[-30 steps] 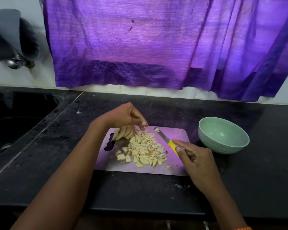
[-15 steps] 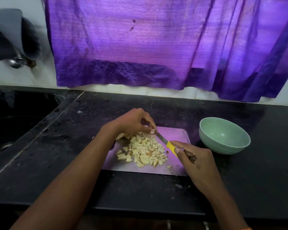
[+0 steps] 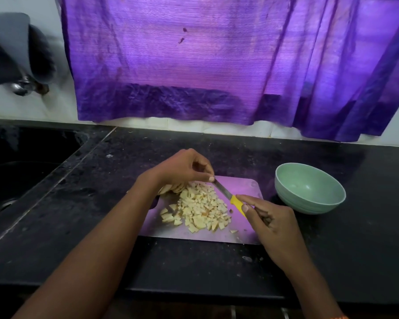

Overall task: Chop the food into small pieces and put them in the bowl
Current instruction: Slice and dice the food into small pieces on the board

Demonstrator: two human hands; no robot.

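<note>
A pile of small pale food pieces (image 3: 200, 208) lies on the purple cutting board (image 3: 247, 187). A few uncut slices (image 3: 173, 188) sit at the pile's far left edge, partly hidden under my left hand (image 3: 184, 168). That hand's thumb and forefinger pinch the tip of the knife (image 3: 225, 192). My right hand (image 3: 270, 223) grips the knife's yellow handle; the blade lies along the pile's right side. The pale green bowl (image 3: 309, 188) stands empty on the counter, right of the board.
The black counter (image 3: 355, 238) runs to a front edge near me. A dark sink (image 3: 21, 169) is sunk into it at the left, with a tap above. A purple curtain (image 3: 194, 61) hangs over the back wall.
My left hand has left the uncut slices and moved right to the knife's tip, which it now pinches. My right hand has stayed on the handle.
</note>
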